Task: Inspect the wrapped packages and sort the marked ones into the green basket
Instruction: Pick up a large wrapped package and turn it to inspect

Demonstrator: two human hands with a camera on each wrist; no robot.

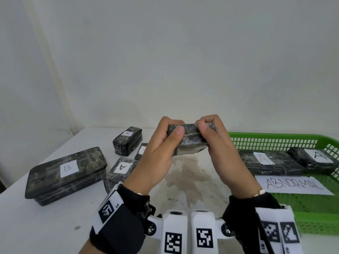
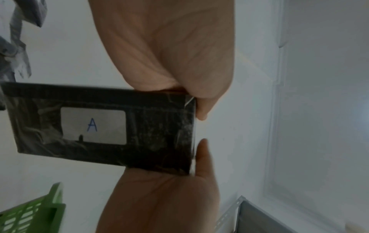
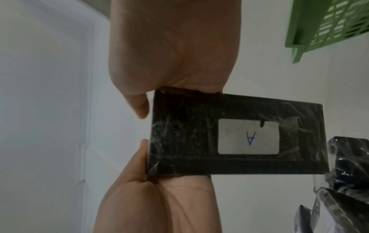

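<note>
Fingers of both hands are pinching one small wrapped package between them, thumbs on the near face, holding it up above the bench. Its label, an A, is facing down toward the wrists, as both wrist views are showing.

From large to small: the green basket is sitting at three o'clock on the bench, carrying a paper sign reading ABNORMAL and two packages already inside, a long A package and a shorter A package leaning on it. At nine o'clock the big B package is lying flat. Nearer the centre, at about ten o'clock, three smaller ones are waiting: an upright A package, a flat A package, and a partly hidden package whose letter I cannot read.

Judging by this, sorting is underway: two are binned, one is being checked, four are remaining on the bench.

The left hand and right hand are both gripping it.
</note>
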